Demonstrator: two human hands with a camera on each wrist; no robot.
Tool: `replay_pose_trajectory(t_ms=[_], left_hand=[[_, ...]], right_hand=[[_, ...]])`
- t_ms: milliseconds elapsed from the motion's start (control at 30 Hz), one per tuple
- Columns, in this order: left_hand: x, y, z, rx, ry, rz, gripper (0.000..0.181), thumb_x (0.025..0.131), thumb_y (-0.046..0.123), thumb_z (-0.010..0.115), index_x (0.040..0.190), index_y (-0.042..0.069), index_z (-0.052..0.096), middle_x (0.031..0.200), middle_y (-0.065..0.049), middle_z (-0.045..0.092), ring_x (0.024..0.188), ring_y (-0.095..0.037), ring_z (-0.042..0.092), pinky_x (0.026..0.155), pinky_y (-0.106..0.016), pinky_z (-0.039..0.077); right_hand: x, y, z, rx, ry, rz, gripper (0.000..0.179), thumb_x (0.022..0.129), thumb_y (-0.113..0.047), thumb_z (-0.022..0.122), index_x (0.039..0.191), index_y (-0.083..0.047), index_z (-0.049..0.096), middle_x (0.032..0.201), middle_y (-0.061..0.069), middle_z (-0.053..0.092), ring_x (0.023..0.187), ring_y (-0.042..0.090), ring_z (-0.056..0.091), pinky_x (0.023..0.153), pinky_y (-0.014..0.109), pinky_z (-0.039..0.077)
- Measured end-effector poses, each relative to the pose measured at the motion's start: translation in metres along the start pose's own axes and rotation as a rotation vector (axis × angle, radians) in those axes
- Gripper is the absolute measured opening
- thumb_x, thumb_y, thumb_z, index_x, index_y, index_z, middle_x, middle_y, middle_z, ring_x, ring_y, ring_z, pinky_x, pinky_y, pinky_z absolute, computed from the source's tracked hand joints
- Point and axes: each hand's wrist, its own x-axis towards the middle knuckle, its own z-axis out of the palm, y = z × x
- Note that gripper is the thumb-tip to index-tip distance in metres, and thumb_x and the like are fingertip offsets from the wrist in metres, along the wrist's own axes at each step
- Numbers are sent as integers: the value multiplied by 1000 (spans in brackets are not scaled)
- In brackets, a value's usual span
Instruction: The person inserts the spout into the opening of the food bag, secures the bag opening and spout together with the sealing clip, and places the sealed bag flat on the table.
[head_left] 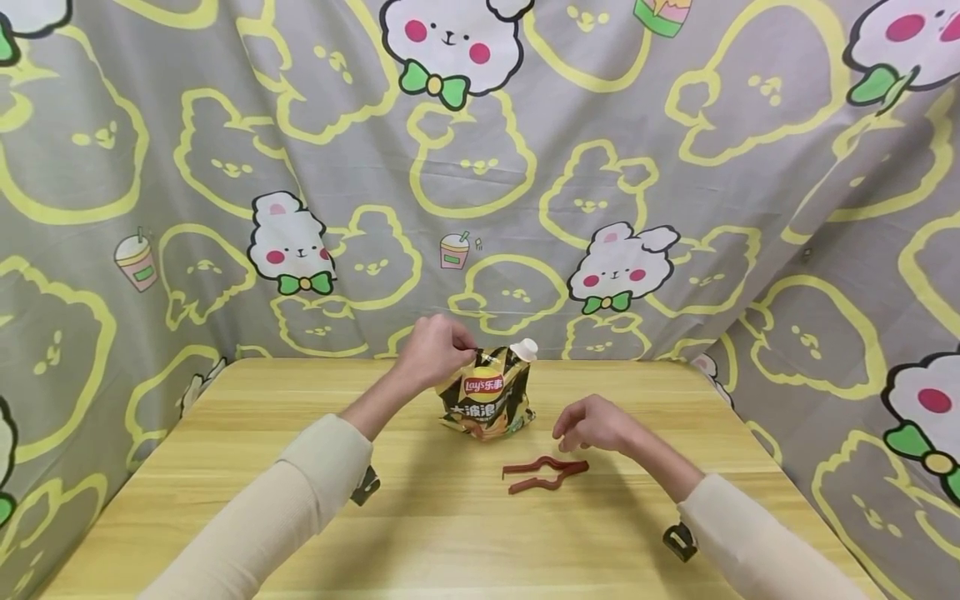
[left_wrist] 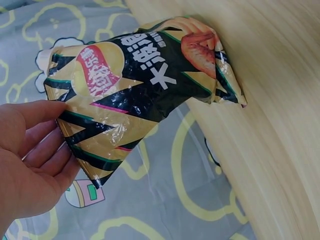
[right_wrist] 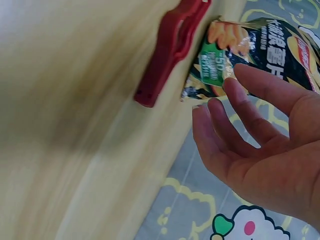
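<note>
Bag: one black-and-gold chip bag (head_left: pixel 487 408), upright on the desk (head_left: pixel 225 433), about midway between left and right edges, nearer the far one. Cap: white cap (head_left: pixel 523 350), at the bag's upper right corner. Left hand (head_left: pixel 437 350): I see it pinching the bag's top edge. Right hand (head_left: pixel 592 422): fingers loosely bent, apart from bag and clip. Red clip (head_left: pixel 573 468): flat, nearer me than the bag, arms spread (their gap faces left). Room: I count broad wood toward both side edges; patterned curtain (head_left: pixel 480 192) stands beyond the far edge.
</note>
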Motion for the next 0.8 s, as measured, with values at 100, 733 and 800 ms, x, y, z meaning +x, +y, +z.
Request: replay_pose_trajectory(t_ms=[100, 733, 800], left_hand=[[0, 0, 0, 10, 8, 3, 8, 87, 7, 74, 83, 9, 81, 80, -4, 78, 71, -14, 72, 69, -30, 60], [1, 0, 2, -2, 7, -29, 6, 87, 7, 75, 85, 7, 81, 82, -5, 78, 73, -15, 72, 69, -29, 60], [1, 0, 2, 2, 9, -26, 6, 87, 7, 75, 85, 8, 81, 82, -5, 78, 72, -15, 72, 69, -29, 60]], right_hand=[[-2, 5, 4, -10, -17, -1, 16, 75, -1, 78, 90, 0, 75, 79, 3, 72, 74, 18, 62, 70, 37, 54], [-8, 21, 15, -12, -62, 60, 16, 72, 2, 78, 88, -2, 78, 79, 2, 75, 64, 12, 59, 59, 28, 48], [-9, 21, 15, -15, -58, 57, 16, 72, 2, 78, 87, -2, 78, 79, 3, 76, 64, 11, 59, 59, 28, 49]])
